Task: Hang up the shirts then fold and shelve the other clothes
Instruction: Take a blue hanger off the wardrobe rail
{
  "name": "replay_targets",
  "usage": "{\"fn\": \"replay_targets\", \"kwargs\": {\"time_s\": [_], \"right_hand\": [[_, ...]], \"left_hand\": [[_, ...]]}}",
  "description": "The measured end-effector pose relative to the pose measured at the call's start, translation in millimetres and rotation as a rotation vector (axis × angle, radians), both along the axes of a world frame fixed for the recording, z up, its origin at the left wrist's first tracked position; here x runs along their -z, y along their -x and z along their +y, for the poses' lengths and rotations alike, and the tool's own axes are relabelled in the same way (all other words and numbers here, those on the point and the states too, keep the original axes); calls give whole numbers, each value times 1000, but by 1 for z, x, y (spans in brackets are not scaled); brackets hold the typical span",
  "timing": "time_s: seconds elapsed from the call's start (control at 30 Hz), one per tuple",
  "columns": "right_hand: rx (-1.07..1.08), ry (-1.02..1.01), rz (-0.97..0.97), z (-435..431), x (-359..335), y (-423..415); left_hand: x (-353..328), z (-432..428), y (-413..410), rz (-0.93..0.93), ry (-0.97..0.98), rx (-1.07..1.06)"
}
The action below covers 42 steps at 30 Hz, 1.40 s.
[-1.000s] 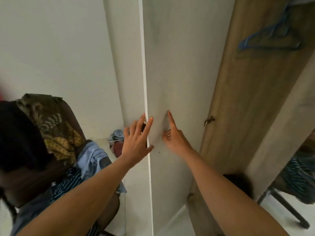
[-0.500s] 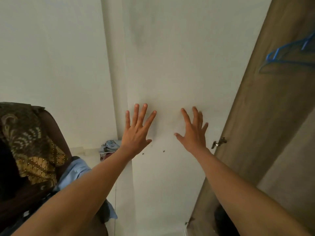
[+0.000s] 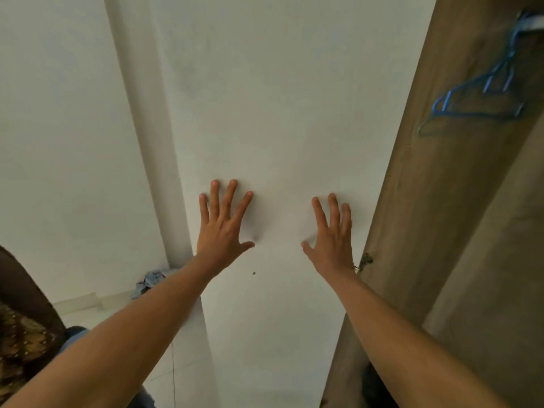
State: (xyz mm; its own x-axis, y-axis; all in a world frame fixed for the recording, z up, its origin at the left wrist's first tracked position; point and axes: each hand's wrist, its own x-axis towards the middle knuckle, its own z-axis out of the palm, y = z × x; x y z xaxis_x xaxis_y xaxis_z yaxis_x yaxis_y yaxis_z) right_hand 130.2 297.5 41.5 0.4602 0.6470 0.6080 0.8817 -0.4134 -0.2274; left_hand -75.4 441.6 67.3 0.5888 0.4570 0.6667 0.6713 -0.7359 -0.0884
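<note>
A white wardrobe door [image 3: 279, 113] fills the middle of the view. My left hand [image 3: 222, 228] lies flat against it with fingers spread and straight. My right hand [image 3: 331, 234] presses flat on the same door a little to the right, near its hinged edge. Neither hand holds anything. Blue plastic hangers [image 3: 477, 98] hang inside the wooden wardrobe [image 3: 426, 201] at the upper right. A brown and gold patterned garment [image 3: 20, 334] shows at the lower left edge, with a bit of light blue cloth [image 3: 75, 331] beside it.
A crumpled blue-grey cloth [image 3: 150, 282] lies on the floor by the white wall [image 3: 59, 142]. A metal hinge [image 3: 365, 262] sits where the door meets the wooden side panel.
The door has swung round from edge-on to flat-on. Both hands went from touching its edge to lying spread and flat on its face. The view tilted up; the clothes slid off the left.
</note>
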Motion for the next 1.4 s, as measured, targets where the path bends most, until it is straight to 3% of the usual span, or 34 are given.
{"fn": "replay_targets", "kwargs": {"time_s": [0.1,0.2,0.33,0.53,0.67,0.83,1.07,1.27,1.4], "right_hand": [[-54,-7,16,-7,-2,-3],[-106,-7,-18,-21,-11,-10],[-177,-37,-29,-49,-37,-51],[124,-323,21,-103,-113,-139],[163,-433,86,-130,-165,-205],[178,-474,150,-133,-213,-283],[-15,-416,158,-121,-245,-376],[-129,-297,198,-122,-262,-379],[-96,-280,151,-121,-270,-379]], "left_hand": [[0,-6,-14,-122,-25,87],[-21,-20,-46,-75,-164,273],[-82,-49,-103,-75,-213,424],[-174,-91,-188,-24,-275,578],[-213,-112,-245,-41,-304,652],[-247,-129,-313,-1,-385,630],[-273,-141,-380,97,-328,494],[-272,-136,-397,92,-365,438],[-272,-135,-397,104,-383,419]]}}
